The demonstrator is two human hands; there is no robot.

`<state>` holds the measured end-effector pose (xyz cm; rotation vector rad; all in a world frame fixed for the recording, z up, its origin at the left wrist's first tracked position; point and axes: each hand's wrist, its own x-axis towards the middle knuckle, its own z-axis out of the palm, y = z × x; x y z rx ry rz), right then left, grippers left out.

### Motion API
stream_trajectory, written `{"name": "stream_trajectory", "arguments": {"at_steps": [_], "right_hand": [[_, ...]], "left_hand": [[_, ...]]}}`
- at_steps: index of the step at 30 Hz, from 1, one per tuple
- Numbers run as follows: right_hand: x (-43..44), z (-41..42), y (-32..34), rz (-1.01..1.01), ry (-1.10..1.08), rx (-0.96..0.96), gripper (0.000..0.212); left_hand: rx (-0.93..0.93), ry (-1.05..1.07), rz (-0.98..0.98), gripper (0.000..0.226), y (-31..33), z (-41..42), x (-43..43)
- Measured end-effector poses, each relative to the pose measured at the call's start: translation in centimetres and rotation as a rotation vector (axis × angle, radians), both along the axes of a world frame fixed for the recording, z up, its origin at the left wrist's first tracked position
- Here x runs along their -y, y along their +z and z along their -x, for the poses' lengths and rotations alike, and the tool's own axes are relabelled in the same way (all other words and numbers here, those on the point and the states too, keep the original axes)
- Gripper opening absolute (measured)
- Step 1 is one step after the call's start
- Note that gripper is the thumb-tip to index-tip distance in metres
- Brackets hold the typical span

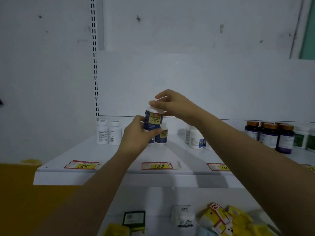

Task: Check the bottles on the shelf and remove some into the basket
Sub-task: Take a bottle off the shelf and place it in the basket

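A white-capped bottle with a dark blue and yellow label is being held upright above the shelf, the left hand gripping its body and the right hand pinching its cap. A matching bottle is standing just behind; two white bottles are standing at the left, purple bottles with copper caps at the right.

One wide-angle camera sits on the person's head, facing the white shelf head-on and tilted slightly down, close enough that the left hand and right hand meet mid-frame.
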<state>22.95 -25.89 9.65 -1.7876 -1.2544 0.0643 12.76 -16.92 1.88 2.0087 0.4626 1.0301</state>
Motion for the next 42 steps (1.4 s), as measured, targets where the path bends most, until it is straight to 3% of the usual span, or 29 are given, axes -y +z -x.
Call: {"name": "stream_trajectory", "arguments": {"at_steps": [3,6,9,17,20,26,29,35,42], "right_hand": [[-0.1,-0.1,-0.2,-0.034,-0.083,0.032,0.046],[0.4,-0.3,0.2,-0.057,0.012,-0.036,0.041],[0.9,-0.4,0.4,-0.074,0.093,-0.092,0.039],[1.1,-0.4,0.6,-0.103,-0.058,-0.024,0.033],[1.4,-0.6,0.2,-0.109,0.016,-0.058,0.033],[0.6,0.6,0.6,-0.008,0.101,-0.084,0.043],[-0.9,2.0,0.9,0.031,0.055,0.002,0.044],[-6.0,7.3,0.1,0.115,0.059,0.405,0.051],[-13.5,17.5,-1.5,0.104,0.279,0.462,0.054]], "left_hand": [[0.000,0.019,-0.022,0.054,0.2,-0.2,0.7],[-0.073,-0.102,-0.014,0.059,0.3,-0.2,0.9],[-0.059,-0.144,-0.013,0.048,0.3,0.0,0.7],[-0.049,-0.074,-0.017,0.055,0.3,-0.4,1.3],[-0.079,-0.132,0.009,0.057,0.3,-0.2,1.4],[-0.045,0.023,-0.057,0.053,0.8,0.0,0.5],[-0.200,0.099,-0.188,0.055,1.1,1.4,-0.8],[-0.617,0.437,-0.524,0.067,1.7,8.1,-4.5],[-0.912,0.667,-0.372,0.073,1.3,20.2,-7.8]]}}
